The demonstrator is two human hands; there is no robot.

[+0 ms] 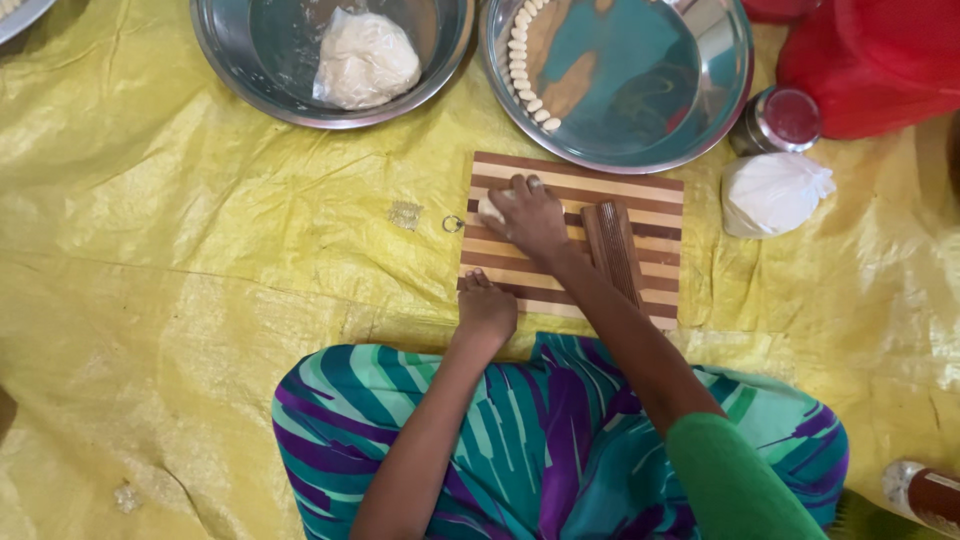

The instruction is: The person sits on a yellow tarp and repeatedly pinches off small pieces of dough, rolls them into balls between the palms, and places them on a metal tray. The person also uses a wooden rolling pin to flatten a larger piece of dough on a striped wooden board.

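Right hand (530, 218) grip: fingers curled down and closed over a small dough piece (489, 207) at the far-left part of the striped wooden board (600, 190); only a pale edge of the dough is seen past the fingertips. Left hand (486, 308) grip: fingers folded together, pressed on the board's near-left edge, nothing held as far as can be made out.

Handling, judged: dough piece is light, soft, easily deformed and probably tacky; best taken with fingertips from the sides, light pressure, or marks will be left. Board is stiff and flat, likely to slide on the yellow plastic sheet (200, 250) unless pinned at an edge. Ridged wooden block (612, 250), lying on the board just right of the right wrist, looks rigid and is best gripped along its long sides.

Elsewhere: big dough lump (365, 58) in the steel bowl (230, 60) far left; row of shaped pale pieces (522, 62) along the rim of the steel plate (720, 110); white bag (772, 192) and red-lidded tin (783, 118) to the right.

Hidden or unclear: most of the dough piece under the hand; its shape cannot be told. Bowl, plate, red object far right and a bottle near right are cut off. Two small items on the sheet left of the board are too small to identify.
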